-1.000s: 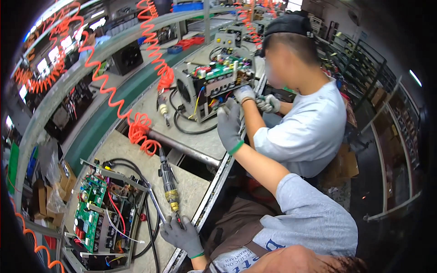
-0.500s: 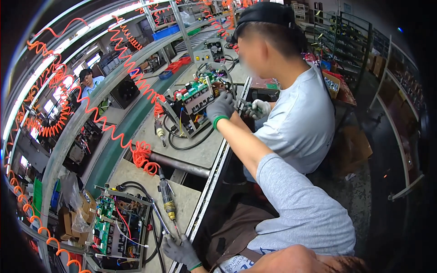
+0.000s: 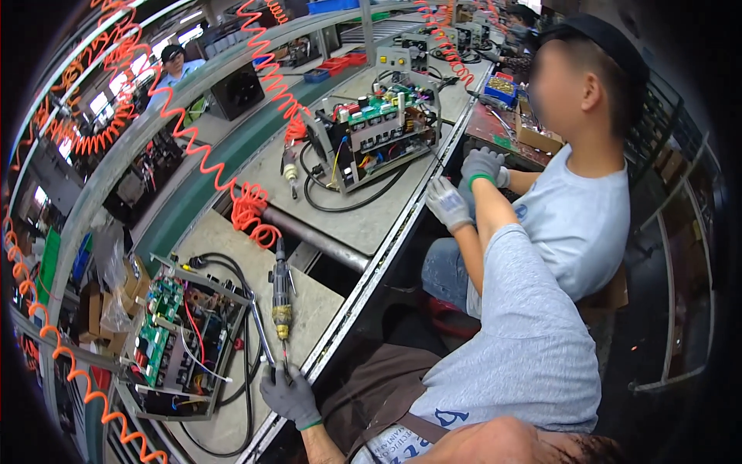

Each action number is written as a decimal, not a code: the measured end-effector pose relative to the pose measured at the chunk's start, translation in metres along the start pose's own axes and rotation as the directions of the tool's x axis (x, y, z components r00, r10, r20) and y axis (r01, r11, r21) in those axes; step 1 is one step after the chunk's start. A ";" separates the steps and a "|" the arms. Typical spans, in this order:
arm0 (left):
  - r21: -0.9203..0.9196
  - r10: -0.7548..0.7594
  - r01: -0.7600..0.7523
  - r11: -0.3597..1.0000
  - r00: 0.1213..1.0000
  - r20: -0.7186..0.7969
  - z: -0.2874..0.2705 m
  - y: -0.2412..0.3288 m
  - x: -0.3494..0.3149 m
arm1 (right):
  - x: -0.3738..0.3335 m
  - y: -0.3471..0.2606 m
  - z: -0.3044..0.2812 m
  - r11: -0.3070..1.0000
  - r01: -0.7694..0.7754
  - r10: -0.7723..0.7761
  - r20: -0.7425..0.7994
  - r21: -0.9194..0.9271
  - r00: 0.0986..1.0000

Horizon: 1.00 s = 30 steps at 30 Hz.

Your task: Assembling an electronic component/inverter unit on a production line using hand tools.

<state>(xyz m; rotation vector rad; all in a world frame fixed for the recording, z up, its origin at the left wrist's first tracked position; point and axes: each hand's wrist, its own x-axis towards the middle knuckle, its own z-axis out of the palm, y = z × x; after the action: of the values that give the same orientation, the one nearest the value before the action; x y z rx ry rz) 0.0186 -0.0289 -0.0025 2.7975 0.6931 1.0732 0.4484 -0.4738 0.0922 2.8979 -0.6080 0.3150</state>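
My left hand (image 3: pixel 291 396), in a grey glove with a green cuff, rests low at the bench edge. Its fingers are stretched apart around the bit tip of a pneumatic screwdriver (image 3: pixel 283 298) lying on the board. Close by is the end of a slim metal bar (image 3: pixel 260 332). My right hand (image 3: pixel 482 164), gloved alike, reaches far forward with fingers curled, between a co-worker's two white-gloved hands (image 3: pixel 448 204). What it holds, if anything, is hidden. Left of my left hand sits an opened electronic unit (image 3: pixel 182 340) with a green circuit board, wires and a black cable.
A second opened unit (image 3: pixel 379 135) stands farther along the bench, beside another screwdriver (image 3: pixel 290 172). Orange coiled hoses (image 3: pixel 251 213) hang over the boards. The co-worker (image 3: pixel 572 209) sits at the right, near a blue parts bin (image 3: pixel 502 90). A metal roller (image 3: pixel 321 238) spans the gap between boards.
My right hand has moved right, away from the second unit, toward the co-worker's hands. The view has shifted. The co-worker's gloved hand shows clearly beside it now. My left hand stays by the screwdriver bit.
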 end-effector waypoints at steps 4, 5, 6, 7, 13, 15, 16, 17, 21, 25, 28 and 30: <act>-0.037 -0.034 0.033 0.999 0.999 -0.023 0.004 -0.006 -0.003 | -0.003 0.012 0.016 0.991 -0.043 0.082 -0.324 0.126 0.943; -0.042 -0.044 0.043 0.998 0.999 -0.022 0.003 -0.005 -0.004 | -0.005 0.015 0.009 0.949 -0.064 0.160 -0.297 0.309 0.941; -0.031 -0.047 0.047 0.998 0.999 -0.012 0.003 -0.006 -0.005 | -0.008 0.018 -0.001 0.874 -0.085 0.229 -0.251 0.479 0.941; -0.037 -0.053 0.053 0.998 0.999 -0.014 0.001 -0.006 -0.005 | -0.018 0.017 -0.019 0.829 -0.142 0.300 -0.215 0.541 0.929; -0.062 -0.056 0.053 0.997 0.998 -0.034 0.000 -0.007 -0.007 | -0.033 0.027 -0.050 0.862 -0.022 0.262 -0.407 0.507 0.875; -0.052 -0.074 0.075 0.996 0.997 0.006 0.001 -0.002 -0.006 | -0.038 0.032 -0.059 0.903 0.120 0.155 -0.575 0.412 0.803; -0.041 -0.087 0.088 0.995 0.996 0.029 0.005 -0.002 -0.006 | -0.047 0.038 -0.075 0.909 0.205 0.079 -0.631 0.364 0.772; -0.069 -0.087 0.091 0.993 0.995 0.053 0.003 -0.003 -0.005 | -0.049 0.043 -0.082 0.918 0.295 -0.010 -0.726 0.266 0.688; -0.054 -0.111 0.112 0.992 0.994 0.005 -0.004 -0.002 -0.006 | -0.116 0.001 -0.156 0.650 0.756 -0.297 -0.941 -0.075 0.162; -0.412 -0.181 0.121 0.903 0.978 -0.108 -0.015 0.010 -0.010 | -0.237 -0.071 -0.163 -0.133 0.895 -0.708 -0.672 0.427 0.215; -0.824 -0.247 0.545 0.155 0.829 0.502 -0.046 0.032 -0.018 | -0.352 -0.118 -0.156 -0.256 0.597 -0.967 -0.202 0.760 -0.158; -0.739 -0.230 0.653 -0.164 0.703 0.673 -0.046 0.026 -0.026 | -0.406 -0.142 -0.148 -0.287 0.493 -0.927 -0.108 0.821 -0.359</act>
<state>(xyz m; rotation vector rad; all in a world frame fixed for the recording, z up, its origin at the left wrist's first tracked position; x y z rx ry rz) -0.0182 -0.0684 0.0214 1.1247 0.4730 0.4673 0.1182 -0.1620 0.1220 2.5493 2.3563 -1.1124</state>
